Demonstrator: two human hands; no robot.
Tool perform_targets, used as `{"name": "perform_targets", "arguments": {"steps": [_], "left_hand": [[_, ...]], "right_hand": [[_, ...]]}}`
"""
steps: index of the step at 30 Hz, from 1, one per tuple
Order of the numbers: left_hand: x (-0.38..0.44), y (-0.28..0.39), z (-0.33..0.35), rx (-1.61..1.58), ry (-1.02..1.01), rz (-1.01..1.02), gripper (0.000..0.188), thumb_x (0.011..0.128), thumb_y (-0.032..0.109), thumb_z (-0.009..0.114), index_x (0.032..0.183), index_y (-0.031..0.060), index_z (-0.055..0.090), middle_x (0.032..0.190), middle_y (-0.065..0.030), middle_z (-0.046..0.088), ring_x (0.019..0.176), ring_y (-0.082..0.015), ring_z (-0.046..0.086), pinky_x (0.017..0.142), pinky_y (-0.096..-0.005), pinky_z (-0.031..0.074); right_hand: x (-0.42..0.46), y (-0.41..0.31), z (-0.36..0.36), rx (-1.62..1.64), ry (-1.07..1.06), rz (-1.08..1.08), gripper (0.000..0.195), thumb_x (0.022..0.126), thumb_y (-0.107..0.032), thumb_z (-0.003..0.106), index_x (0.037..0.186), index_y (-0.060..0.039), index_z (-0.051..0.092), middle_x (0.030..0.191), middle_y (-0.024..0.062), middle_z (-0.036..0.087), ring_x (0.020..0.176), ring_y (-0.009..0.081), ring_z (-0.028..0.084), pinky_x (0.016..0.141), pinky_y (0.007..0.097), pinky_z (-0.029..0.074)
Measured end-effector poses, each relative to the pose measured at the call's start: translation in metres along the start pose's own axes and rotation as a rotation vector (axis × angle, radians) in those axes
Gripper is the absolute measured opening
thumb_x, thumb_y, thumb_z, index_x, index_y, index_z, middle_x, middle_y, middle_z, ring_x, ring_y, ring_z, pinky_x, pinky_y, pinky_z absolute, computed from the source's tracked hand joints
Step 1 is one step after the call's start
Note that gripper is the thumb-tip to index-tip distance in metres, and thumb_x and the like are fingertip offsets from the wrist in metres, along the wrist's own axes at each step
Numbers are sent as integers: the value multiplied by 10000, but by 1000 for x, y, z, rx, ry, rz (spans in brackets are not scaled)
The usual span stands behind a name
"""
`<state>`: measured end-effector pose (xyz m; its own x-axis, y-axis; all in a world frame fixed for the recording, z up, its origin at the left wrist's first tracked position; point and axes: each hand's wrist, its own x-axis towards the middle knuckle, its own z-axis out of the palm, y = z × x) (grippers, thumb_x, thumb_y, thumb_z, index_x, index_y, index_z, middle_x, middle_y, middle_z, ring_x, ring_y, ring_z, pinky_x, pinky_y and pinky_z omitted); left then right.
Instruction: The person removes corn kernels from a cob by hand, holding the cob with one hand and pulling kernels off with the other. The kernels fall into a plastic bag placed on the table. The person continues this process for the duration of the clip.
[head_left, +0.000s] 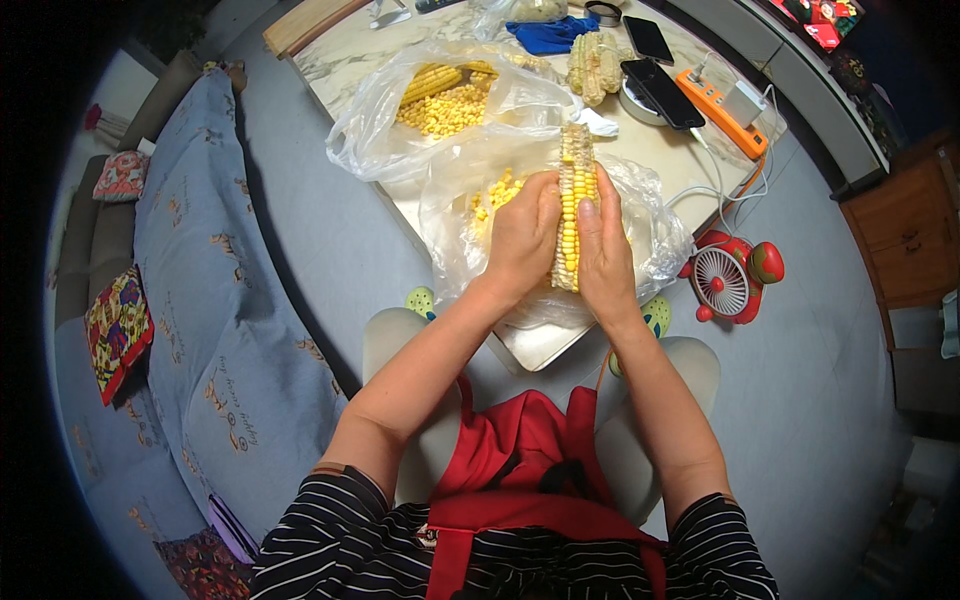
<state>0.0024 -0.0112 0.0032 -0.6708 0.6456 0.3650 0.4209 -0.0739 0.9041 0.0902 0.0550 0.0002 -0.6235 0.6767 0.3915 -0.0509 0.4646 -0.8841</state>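
A partly stripped corn cob (569, 225) stands between my hands over an open clear plastic bag (457, 259). Rows of yellow kernels remain on its right part, and bare cob shows on its left and at the top. My right hand (611, 255) grips the cob along its right side, thumb on the kernels. My left hand (525, 229) presses against the left side, fingers curled; its fingertips are partly hidden. Loose kernels (496, 196) lie in the bag left of my left hand. Farther back, a second plastic bag (360, 142) holds corn cobs (431, 82) and many loose kernels (450, 111).
Stripped cobs (595, 67) and a blue cloth (551, 34) lie on the marble-patterned table (330, 56). Two phones (649, 39), an orange power strip (724, 112) and white cables are at the right. A red fan (720, 281) stands on the floor beside the table.
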Motion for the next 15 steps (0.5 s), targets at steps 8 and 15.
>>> {"name": "perform_targets", "arguments": {"steps": [8,15], "left_hand": [[-2,9,0,97,-20,26,244,943,196,441,1058,11,549,824,-219,603,752,-373,599,658,-409,463],[0,5,-2,271,-3,115,248,948,176,421,1064,-2,550,804,-228,607,724,-370,606,629,-401,460]], "right_hand": [[-1,-12,-1,-2,-23,113,508,970,-286,388,1390,-32,254,1155,268,547,1009,396,574,826,423,449],[-4,-12,1,-15,-51,122,499,976,-268,363,1391,-20,240,1166,283,533,1023,411,562,838,436,440]]}}
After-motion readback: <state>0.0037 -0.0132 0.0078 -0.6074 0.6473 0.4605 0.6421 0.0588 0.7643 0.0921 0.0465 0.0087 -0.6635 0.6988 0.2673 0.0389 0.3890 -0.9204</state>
